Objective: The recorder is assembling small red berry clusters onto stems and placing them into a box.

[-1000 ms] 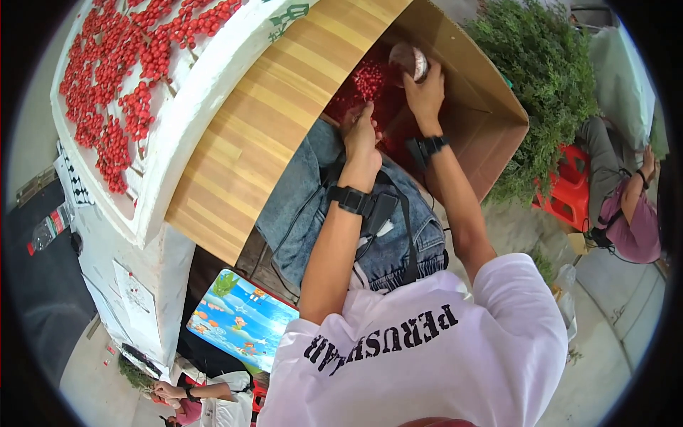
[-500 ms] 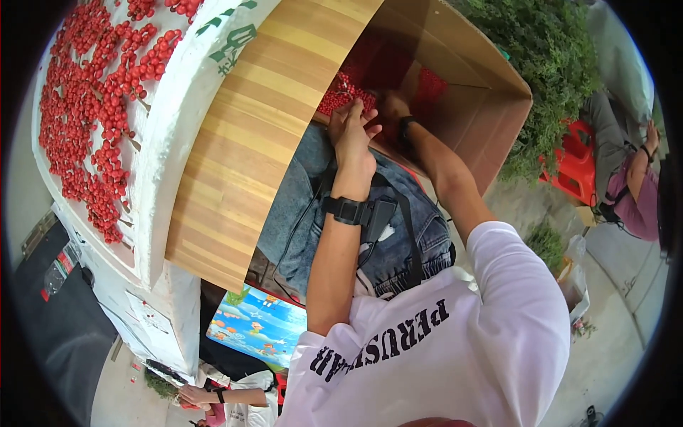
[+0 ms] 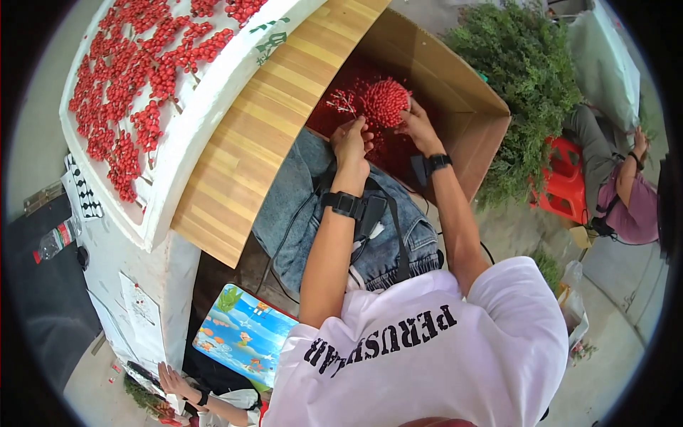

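Over the open cardboard box [image 3: 466, 132], my right hand [image 3: 421, 129] grips a dense round bunch of red berries [image 3: 385, 101] by its right side. My left hand [image 3: 351, 146] is closed, its fingertips pinched just below the bunch. A thin branching sprig with small red berries [image 3: 341, 102] sticks up right beyond those fingertips and appears to be held in them; its stem end is hidden by the fingers. Loose red berries cover the box bottom [image 3: 388, 144] beneath both hands.
To the left, a striped wooden board [image 3: 245, 142] adjoins a white foam tray [image 3: 160, 213] bearing several red berry sprigs [image 3: 121, 85]. Green foliage [image 3: 523, 92] stands right of the box. Beyond it are a red stool [image 3: 562, 188] and a seated person [image 3: 629, 199]. Another person's hand [image 3: 178, 384] shows lower left.
My right hand has come up from deep inside the box, bringing the round berry bunch into view. My left hand's spread fingers have closed. The view has shifted slightly.
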`<state>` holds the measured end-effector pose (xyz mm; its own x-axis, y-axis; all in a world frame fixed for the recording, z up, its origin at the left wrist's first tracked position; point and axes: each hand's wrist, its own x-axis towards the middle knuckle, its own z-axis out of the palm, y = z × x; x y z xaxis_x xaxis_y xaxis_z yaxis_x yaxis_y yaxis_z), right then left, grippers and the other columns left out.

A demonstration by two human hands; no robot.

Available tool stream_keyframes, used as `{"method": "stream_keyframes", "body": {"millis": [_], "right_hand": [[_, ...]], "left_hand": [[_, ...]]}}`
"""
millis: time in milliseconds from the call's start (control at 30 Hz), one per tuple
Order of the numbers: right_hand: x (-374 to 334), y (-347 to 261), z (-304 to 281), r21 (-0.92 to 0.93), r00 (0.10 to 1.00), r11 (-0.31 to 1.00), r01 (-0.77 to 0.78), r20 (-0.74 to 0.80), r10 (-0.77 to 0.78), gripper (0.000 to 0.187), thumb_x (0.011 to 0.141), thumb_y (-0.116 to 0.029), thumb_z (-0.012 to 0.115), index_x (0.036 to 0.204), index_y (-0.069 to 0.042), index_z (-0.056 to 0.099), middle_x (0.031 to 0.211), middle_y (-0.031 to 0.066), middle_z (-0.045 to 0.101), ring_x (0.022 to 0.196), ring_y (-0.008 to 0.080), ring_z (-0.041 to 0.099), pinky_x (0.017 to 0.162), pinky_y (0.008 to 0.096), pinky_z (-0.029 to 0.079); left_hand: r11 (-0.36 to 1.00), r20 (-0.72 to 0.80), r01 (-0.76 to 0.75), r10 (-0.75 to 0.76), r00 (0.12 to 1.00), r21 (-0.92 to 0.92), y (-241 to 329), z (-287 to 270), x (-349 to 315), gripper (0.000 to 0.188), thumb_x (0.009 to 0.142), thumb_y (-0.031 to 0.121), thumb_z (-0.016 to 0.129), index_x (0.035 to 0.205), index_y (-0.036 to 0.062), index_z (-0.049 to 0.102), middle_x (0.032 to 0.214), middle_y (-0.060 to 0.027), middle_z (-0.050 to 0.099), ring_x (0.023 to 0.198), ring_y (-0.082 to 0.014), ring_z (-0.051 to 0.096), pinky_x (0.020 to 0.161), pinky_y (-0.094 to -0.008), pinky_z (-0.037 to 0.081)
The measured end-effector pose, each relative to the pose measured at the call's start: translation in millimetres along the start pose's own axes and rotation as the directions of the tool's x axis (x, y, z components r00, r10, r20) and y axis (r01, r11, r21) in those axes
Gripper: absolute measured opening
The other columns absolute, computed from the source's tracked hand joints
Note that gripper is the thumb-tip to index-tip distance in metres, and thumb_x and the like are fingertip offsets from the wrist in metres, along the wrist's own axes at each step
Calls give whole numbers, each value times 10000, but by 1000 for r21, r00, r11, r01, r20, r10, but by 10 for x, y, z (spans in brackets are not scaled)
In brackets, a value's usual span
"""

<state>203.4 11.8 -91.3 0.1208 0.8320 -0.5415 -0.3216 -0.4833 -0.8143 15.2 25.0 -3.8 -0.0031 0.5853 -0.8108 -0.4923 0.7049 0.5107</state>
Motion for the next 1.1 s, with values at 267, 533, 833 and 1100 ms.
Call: {"method": "stream_keyframes", "body": {"millis": [267,533,833,1100], "right_hand": [[-791,-707,747,-282,817,802,527,-93,-569,517,768,27,625,1262,-51,494,1061,74,609,778,135,616,591,286,529],[-1021,-897,1215,-701,680,535,472,-96,-727,511,713,-19,712,1192,-34,536,1062,105,576,708,173,604,612,292,504],[-485,-1061,1055,-763,469,397,511,-139,-872,498,714,-89,774,1153,-42,544,1024,115,589,675,181,573,605,286,493],[655,-575,83,-828,776,551,-107,-416,-474,494,784,-174,665,1231,-86,476,1123,192,568,975,422,589,727,474,523]], "left_hand": [[998,12,15,-15,1000,55,-72,-166,-196,68,877,117,642,912,90,591,792,-26,618,644,-143,608,497,-271,466],[999,-21,-15,15,1000,31,-81,-160,-269,228,874,85,581,1081,19,511,801,-79,615,567,-164,599,418,-273,457],[979,89,-200,195,977,43,-285,20,237,338,856,118,581,1175,40,505,964,-81,592,759,-149,575,582,-300,500],[992,13,-2,0,1000,129,-125,508,213,183,850,159,698,974,107,574,736,-9,546,560,-107,488,476,-257,480]]}}
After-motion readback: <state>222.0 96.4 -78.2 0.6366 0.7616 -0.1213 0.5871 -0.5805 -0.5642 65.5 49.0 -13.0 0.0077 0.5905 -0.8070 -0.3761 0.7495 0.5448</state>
